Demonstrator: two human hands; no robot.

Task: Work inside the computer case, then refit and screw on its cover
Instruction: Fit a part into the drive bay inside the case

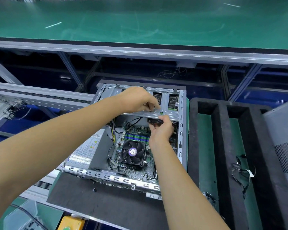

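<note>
Still working inside the open computer case [83,151], cover not yet refitted.

I'm watching the left hand [136,100] curling its fingers on the drive bracket [169,114] at the case's far side (what it is pinching there, I cannot tell), while the right hand [161,130] is gripping a small black connector [154,120] just under that bracket; the grey cover [283,135] appears to be lying at far right. Next, I judge, seating the connector squarely, then fetching the cover.

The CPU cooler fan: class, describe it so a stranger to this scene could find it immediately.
Start at the open computer case lying on the dark mat. Inside, on the motherboard, below the blue and green memory slots, sits the CPU cooler fan. It is the only black bladed part, with a round purple label at its hub.
</note>
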